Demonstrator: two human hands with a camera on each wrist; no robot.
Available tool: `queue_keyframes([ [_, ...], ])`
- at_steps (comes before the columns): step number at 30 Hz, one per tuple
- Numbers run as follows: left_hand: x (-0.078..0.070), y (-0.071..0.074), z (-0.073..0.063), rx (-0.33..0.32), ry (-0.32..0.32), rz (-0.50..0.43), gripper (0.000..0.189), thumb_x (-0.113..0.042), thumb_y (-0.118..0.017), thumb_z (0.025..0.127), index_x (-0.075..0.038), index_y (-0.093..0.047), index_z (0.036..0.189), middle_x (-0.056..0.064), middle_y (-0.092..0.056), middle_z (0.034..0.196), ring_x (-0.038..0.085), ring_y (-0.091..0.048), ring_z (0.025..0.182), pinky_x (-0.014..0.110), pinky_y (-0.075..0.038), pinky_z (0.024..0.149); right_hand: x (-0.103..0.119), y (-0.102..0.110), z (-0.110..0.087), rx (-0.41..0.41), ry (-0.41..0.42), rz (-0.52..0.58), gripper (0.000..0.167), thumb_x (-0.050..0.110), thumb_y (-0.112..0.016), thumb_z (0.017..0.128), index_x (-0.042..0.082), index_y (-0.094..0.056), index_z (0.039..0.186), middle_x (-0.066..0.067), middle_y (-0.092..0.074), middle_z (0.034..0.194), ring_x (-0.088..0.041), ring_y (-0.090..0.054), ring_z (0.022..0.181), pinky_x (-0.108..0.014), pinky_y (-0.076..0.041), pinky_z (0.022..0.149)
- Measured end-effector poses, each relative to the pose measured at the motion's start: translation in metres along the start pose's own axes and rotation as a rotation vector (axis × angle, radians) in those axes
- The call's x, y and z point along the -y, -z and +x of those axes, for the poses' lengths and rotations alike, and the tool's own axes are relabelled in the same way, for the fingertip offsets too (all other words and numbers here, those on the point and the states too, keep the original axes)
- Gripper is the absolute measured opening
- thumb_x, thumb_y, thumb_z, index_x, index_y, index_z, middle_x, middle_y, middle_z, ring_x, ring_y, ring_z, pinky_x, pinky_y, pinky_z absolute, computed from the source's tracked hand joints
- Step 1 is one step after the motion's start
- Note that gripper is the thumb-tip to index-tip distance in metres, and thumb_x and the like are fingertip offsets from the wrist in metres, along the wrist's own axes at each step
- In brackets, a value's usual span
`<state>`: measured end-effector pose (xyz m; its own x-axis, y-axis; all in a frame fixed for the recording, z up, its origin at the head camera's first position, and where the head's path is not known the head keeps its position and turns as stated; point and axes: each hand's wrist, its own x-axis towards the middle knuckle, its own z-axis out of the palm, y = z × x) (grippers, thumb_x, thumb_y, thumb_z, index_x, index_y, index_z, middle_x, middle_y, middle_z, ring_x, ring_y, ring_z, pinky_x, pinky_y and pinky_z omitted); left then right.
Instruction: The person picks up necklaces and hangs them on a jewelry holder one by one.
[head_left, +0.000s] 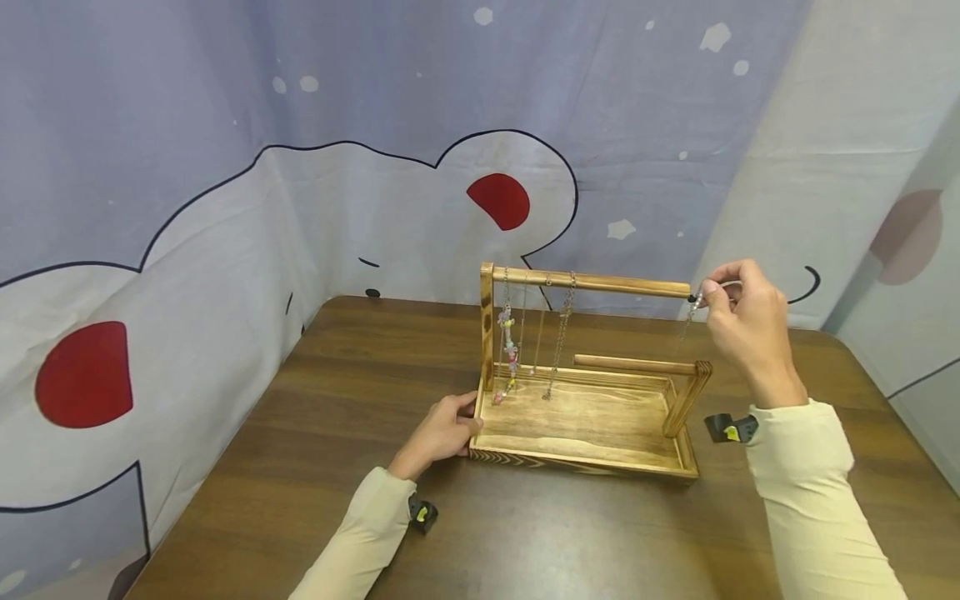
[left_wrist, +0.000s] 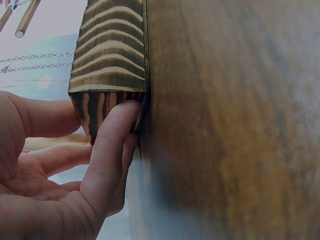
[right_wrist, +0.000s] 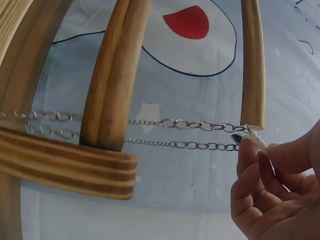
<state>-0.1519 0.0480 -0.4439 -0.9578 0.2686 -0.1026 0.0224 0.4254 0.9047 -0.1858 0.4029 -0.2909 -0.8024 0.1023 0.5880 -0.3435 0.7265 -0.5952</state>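
A wooden jewelry stand (head_left: 600, 421) has a shallow tray base, a long upper bar (head_left: 615, 284) and a shorter lower bar (head_left: 637, 363). My left hand (head_left: 441, 429) grips the tray's left end, thumb and fingers at the striped wood (left_wrist: 107, 55). Beside the upper bar's free right end, my right hand (head_left: 752, 329) pinches a silver chain necklace (right_wrist: 200, 126) with pale beads between thumb and fingers. Its two strands cross the right wrist view toward the lower bar's post. On the upper bar hang a colourful beaded necklace (head_left: 511, 350), thin chains and a silver chain (head_left: 562, 329).
The stand sits on a brown wooden table (head_left: 337, 375). Behind the table hangs a patterned curtain (head_left: 405, 75) with red shapes. The lower bar's upright post (head_left: 686, 400) rises at the tray's right end, close below my right hand.
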Motion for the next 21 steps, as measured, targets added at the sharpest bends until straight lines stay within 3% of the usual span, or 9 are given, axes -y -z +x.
queue_keyframes([
  [4, 0.001, 0.000, 0.000, 0.003, 0.005, -0.005, 0.050, -0.002, -0.053, 0.087, 0.000, -0.042, 0.136, 0.019, -0.061, 0.103, 0.020, -0.063, 0.069, 0.030, -0.053, 0.048, -0.002, 0.000, 0.004, 0.041, -0.042, 0.017, 0.013, 0.015, -0.050, 0.092, 0.003, -0.053, 0.098, -0.010, -0.065, 0.078, -0.003, -0.052, 0.058, -0.022, -0.035, 0.052],
  [8, 0.003, 0.000, 0.001, 0.007, 0.011, -0.012, 0.051, -0.003, -0.053, 0.088, 0.000, -0.041, 0.137, 0.019, -0.061, 0.105, 0.020, -0.063, 0.070, 0.031, -0.054, 0.049, -0.002, -0.001, 0.010, 0.079, -0.075, 0.076, 0.014, 0.015, -0.052, 0.092, 0.002, -0.053, 0.098, 0.002, -0.063, 0.074, 0.001, -0.054, 0.057, -0.018, -0.038, 0.046],
  [14, 0.003, -0.001, 0.001, 0.007, 0.013, -0.008, 0.051, -0.004, -0.053, 0.088, -0.001, -0.041, 0.137, 0.017, -0.061, 0.104, 0.019, -0.063, 0.069, 0.031, -0.054, 0.049, -0.001, 0.002, 0.016, 0.105, -0.080, 0.140, 0.015, 0.012, -0.052, 0.092, -0.001, -0.052, 0.099, 0.016, -0.058, 0.069, 0.002, -0.051, 0.054, -0.018, -0.036, 0.040],
  [17, 0.003, 0.000, 0.002, 0.006, 0.009, -0.006, 0.051, -0.003, -0.053, 0.088, -0.001, -0.041, 0.137, 0.017, -0.061, 0.104, 0.019, -0.063, 0.068, 0.031, -0.054, 0.048, 0.003, 0.005, 0.019, 0.105, -0.071, 0.125, 0.012, 0.012, -0.052, 0.092, 0.001, -0.052, 0.098, 0.015, -0.059, 0.069, 0.002, -0.050, 0.053, -0.020, -0.033, 0.038],
  [21, 0.003, 0.000, 0.001, 0.005, 0.004, -0.007, 0.051, -0.003, -0.053, 0.087, 0.000, -0.040, 0.137, 0.018, -0.061, 0.104, 0.019, -0.063, 0.068, 0.030, -0.054, 0.048, 0.012, 0.008, 0.022, 0.123, -0.056, 0.081, 0.013, 0.015, -0.051, 0.092, 0.004, -0.052, 0.098, 0.003, -0.063, 0.077, 0.002, -0.053, 0.057, -0.022, -0.035, 0.040],
])
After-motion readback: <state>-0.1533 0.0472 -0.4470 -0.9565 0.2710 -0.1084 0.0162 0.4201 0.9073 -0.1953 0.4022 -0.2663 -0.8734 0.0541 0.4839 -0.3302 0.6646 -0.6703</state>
